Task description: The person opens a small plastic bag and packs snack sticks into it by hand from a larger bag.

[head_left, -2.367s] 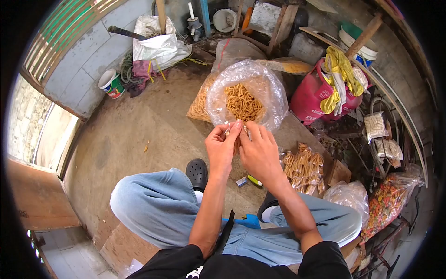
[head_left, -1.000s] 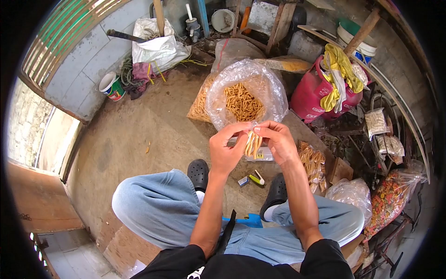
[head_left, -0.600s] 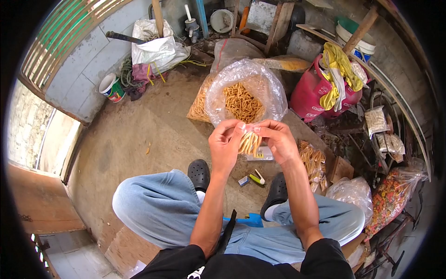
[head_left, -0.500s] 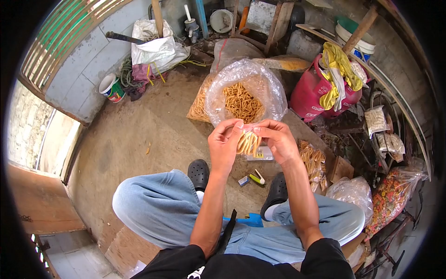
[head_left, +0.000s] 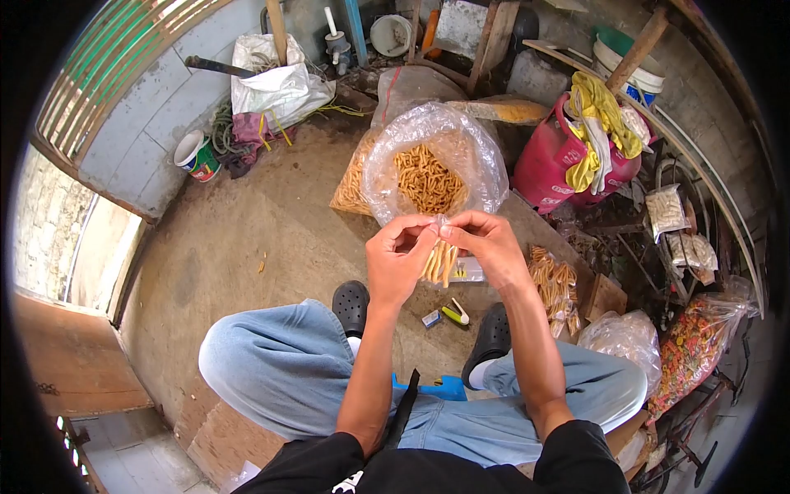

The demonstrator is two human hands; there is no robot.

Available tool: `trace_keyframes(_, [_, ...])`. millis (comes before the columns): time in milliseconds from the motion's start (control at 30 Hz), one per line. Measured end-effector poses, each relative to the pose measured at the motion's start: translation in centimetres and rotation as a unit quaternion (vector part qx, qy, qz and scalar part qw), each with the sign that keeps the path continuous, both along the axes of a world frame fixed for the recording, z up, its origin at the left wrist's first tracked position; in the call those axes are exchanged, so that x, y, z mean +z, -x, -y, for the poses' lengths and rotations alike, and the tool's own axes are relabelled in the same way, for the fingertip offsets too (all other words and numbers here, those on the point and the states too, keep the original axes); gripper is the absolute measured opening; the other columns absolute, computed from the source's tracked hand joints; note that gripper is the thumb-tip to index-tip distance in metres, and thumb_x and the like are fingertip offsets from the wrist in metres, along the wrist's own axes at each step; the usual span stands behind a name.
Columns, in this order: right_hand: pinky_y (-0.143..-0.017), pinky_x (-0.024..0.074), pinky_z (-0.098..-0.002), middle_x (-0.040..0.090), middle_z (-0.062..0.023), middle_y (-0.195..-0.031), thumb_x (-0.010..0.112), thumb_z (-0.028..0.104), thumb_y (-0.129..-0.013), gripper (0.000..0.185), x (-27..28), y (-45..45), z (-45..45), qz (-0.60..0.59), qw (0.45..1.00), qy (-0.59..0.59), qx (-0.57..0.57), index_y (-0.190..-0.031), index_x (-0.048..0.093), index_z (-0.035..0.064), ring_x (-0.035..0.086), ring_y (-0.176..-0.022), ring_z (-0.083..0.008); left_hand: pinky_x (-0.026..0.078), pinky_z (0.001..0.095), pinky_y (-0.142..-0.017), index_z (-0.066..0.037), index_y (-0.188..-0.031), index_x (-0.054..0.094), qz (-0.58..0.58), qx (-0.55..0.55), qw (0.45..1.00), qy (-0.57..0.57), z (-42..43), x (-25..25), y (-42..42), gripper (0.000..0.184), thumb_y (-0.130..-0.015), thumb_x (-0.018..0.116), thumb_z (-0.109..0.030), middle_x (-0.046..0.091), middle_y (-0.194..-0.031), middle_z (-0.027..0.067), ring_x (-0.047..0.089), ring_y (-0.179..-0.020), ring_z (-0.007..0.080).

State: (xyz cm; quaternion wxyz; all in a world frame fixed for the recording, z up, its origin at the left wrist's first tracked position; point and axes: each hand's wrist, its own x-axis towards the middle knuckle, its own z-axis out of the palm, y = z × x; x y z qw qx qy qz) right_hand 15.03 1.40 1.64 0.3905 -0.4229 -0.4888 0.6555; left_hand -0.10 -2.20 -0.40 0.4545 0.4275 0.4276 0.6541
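Note:
A small clear packet of stick snacks point(head_left: 440, 262) hangs between my hands. My left hand point(head_left: 401, 257) pinches its top edge from the left. From the right, my right hand point(head_left: 491, 249) pinches the same edge, fingertips close to those of my left. Just beyond them stands a large open plastic bag point(head_left: 485, 169) with brown stick snacks point(head_left: 428, 181) inside. Behind the packet, partly covered, a whitish pack point(head_left: 471, 270) lies on the floor. Filled packets point(head_left: 555, 288) are piled to the right of my right hand.
A small box point(head_left: 431, 319) and a green tool point(head_left: 453, 314) lie between my shoes. Pink gas cylinders point(head_left: 547, 165) with yellow gloves stand at the right. A bag of colourful snacks point(head_left: 691, 350) leans at the lower right, beside a clear plastic bag point(head_left: 621, 342). A paint bucket point(head_left: 196, 156) is at the left.
My hands parted from over the snack bag's edge, bringing the packet into view. Lately the fingertips have drawn closer together at its top, and it hangs narrower.

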Motion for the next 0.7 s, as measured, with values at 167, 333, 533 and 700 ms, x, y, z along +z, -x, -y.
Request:
trace_keyframes(167, [-0.063, 0.0445, -0.0203, 0.066, -0.0005, -0.080, 0.072, 0.017, -0.082, 0.016, 0.2, 0.3, 0.2, 0.018, 1.000, 0.001, -0.023, -0.091, 0.070, 0.0036, 0.056, -0.071, -0.0047, 0.049, 0.0203, -0.067, 0.002, -0.095, 0.063, -0.094, 0.036, 0.994, -0.036, -0.1, -0.5, -0.2, 0.012, -0.083, 0.066, 0.000, 0.066, -0.083, 0.0047, 0.062, -0.076, 0.0077])
trace_keyframes(333, [-0.064, 0.0464, -0.0206, 0.067, -0.0020, -0.080, 0.068, 0.012, -0.083, 0.015, -0.6, 0.7, 0.2, 0.041, 0.991, -0.090, -0.095, -0.091, 0.069, -0.0010, 0.058, -0.070, -0.0053, 0.049, 0.0203, -0.069, 0.003, -0.094, 0.064, -0.189, 0.072, 0.976, -0.086, -0.1, -0.2, -0.7, 0.010, -0.084, 0.065, 0.000, 0.067, -0.086, 0.0057, 0.062, -0.078, 0.0074])
trace_keyframes(533, [-0.064, 0.0465, -0.0205, 0.067, -0.0024, -0.080, 0.066, 0.007, -0.084, 0.011, 0.2, 0.8, 0.4, 0.026, 0.987, -0.115, -0.108, -0.090, 0.070, -0.0015, 0.058, -0.071, -0.0056, 0.050, 0.0220, -0.069, 0.003, -0.091, 0.066, -0.052, 0.015, 0.998, -0.038, -0.3, -0.6, -0.8, 0.008, -0.085, 0.064, -0.002, 0.067, -0.086, 0.0061, 0.062, -0.078, 0.0095])
trace_keyframes(700, [-0.065, 0.0467, -0.0207, 0.067, -0.0024, -0.080, 0.066, 0.007, -0.084, 0.011, -0.8, 0.9, 0.3, -0.015, 0.991, -0.086, -0.099, -0.090, 0.070, -0.0012, 0.058, -0.072, -0.0061, 0.048, 0.0203, -0.070, 0.002, -0.095, 0.065, 0.012, -0.024, 0.999, -0.033, -0.4, -0.2, -0.7, 0.011, -0.086, 0.064, -0.005, 0.065, -0.087, 0.0031, 0.060, -0.078, 0.0083])
